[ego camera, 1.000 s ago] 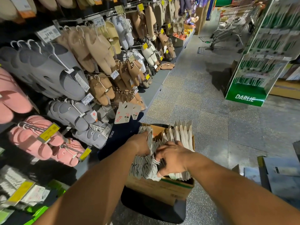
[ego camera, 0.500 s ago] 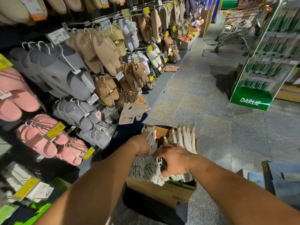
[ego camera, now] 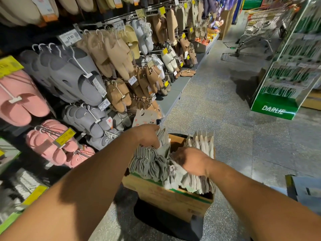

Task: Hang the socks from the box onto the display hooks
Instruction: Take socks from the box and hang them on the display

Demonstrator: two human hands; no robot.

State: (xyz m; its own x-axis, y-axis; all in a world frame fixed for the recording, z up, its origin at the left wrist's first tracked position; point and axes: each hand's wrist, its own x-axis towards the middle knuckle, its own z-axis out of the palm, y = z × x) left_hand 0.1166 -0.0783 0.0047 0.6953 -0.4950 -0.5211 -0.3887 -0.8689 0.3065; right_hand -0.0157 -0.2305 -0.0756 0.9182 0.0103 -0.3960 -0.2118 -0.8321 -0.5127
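Head view, both hands' fingers grasping socks point(ego camera: 149, 164) in box point(ego camera: 173, 197), slippers point(ego camera: 83, 79) hanging left.

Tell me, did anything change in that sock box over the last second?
The left hand lifted its bundle of grey socks slightly up and leftward, opening a gap. The right hand stayed dug into the lighter socks. The cardboard box and the hanging slippers did not move.
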